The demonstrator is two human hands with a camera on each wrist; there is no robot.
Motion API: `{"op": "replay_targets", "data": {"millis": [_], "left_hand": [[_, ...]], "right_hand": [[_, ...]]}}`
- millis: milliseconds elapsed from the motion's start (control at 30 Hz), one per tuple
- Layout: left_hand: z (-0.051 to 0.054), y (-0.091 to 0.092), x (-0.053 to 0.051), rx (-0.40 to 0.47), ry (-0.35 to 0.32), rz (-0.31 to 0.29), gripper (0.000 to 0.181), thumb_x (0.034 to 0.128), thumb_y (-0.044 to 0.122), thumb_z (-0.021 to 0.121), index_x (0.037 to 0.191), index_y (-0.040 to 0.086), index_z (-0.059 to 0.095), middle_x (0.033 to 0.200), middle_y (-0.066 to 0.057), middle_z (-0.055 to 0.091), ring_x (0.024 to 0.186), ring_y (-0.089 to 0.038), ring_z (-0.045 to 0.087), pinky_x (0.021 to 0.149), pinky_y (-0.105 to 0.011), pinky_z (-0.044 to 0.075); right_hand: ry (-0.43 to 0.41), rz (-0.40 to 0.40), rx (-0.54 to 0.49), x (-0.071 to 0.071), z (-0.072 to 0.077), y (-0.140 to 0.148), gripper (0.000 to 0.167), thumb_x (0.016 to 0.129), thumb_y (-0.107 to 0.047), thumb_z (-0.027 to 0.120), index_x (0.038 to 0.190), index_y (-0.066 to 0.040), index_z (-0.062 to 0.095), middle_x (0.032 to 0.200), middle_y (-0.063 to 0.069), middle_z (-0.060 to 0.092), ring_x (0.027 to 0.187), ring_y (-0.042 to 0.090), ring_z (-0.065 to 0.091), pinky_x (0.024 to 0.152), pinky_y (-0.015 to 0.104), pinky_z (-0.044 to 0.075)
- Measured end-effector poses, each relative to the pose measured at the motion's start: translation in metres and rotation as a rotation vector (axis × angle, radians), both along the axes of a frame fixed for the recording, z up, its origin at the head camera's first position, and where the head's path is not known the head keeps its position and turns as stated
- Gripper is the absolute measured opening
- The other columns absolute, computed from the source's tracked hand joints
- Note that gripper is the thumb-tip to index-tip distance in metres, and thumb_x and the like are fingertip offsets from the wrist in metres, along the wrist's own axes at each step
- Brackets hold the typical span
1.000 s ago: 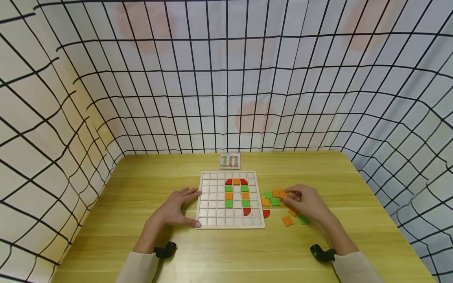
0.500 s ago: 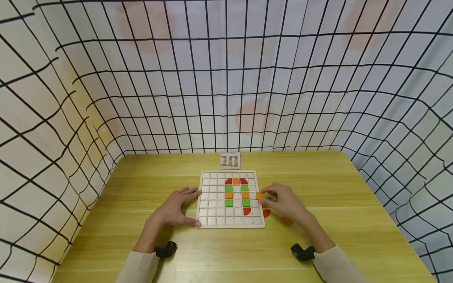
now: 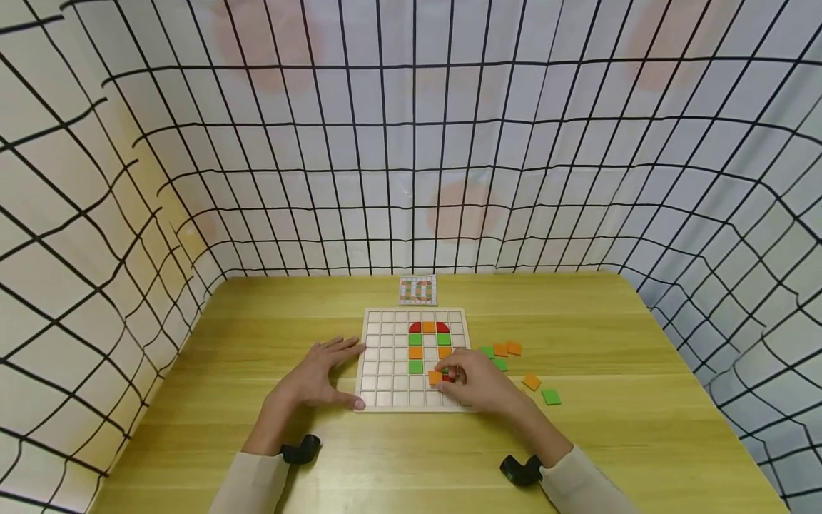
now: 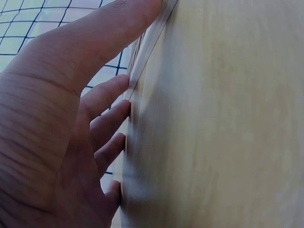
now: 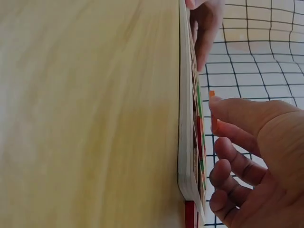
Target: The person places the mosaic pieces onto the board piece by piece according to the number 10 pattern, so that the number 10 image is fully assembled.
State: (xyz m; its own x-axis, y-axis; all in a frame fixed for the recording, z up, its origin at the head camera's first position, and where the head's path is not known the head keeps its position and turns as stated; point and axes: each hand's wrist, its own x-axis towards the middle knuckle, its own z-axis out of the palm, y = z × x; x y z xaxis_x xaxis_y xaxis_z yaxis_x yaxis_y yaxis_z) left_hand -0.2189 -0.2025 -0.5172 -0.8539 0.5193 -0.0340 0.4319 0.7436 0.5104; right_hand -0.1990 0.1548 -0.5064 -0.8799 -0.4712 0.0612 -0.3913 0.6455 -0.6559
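Observation:
A pale wooden grid board (image 3: 385, 378) lies on the table, with red, orange and green tiles set in an arch on its right half. My right hand (image 3: 481, 382) is over the lower right of the board and pinches an orange square tile (image 3: 435, 378) between thumb and forefinger. In the right wrist view that orange tile (image 5: 213, 111) is held just above the board, clear of its surface. My left hand (image 3: 319, 377) rests at the board's left edge, thumb and fingertips touching it, fingers spread. Part of the board's right side is hidden behind my right hand.
To the right of the board lie loose orange tiles (image 3: 531, 382) and green tiles (image 3: 551, 397). A small pattern card (image 3: 418, 290) lies behind the board. A red piece (image 5: 190, 213) shows by the board's corner. Black-gridded white cloth (image 3: 411, 143) surrounds the table.
My right hand has carried the orange tile leftward from the loose tiles to over the board's lower part. The left hand has stayed at the board's edge.

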Motion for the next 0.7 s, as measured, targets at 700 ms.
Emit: {"op": "replay_targets", "data": {"millis": [700], "left_hand": [[0.0030,-0.0004,-0.0022,-0.005,-0.003,-0.003,0.110,0.0663,0.068,0.087,0.157,0.022,0.045,0.167,-0.007,0.036,0.157,-0.040,0.025,0.124,-0.072,0.011]], "right_hand": [[0.013,-0.005,0.038,-0.0009,-0.0083,-0.0063,0.022,0.088,-0.025,0.082,0.108,-0.017,0.079,0.079,-0.006,0.060,0.072,0.011,0.052,0.061,0.021,0.042]]}}
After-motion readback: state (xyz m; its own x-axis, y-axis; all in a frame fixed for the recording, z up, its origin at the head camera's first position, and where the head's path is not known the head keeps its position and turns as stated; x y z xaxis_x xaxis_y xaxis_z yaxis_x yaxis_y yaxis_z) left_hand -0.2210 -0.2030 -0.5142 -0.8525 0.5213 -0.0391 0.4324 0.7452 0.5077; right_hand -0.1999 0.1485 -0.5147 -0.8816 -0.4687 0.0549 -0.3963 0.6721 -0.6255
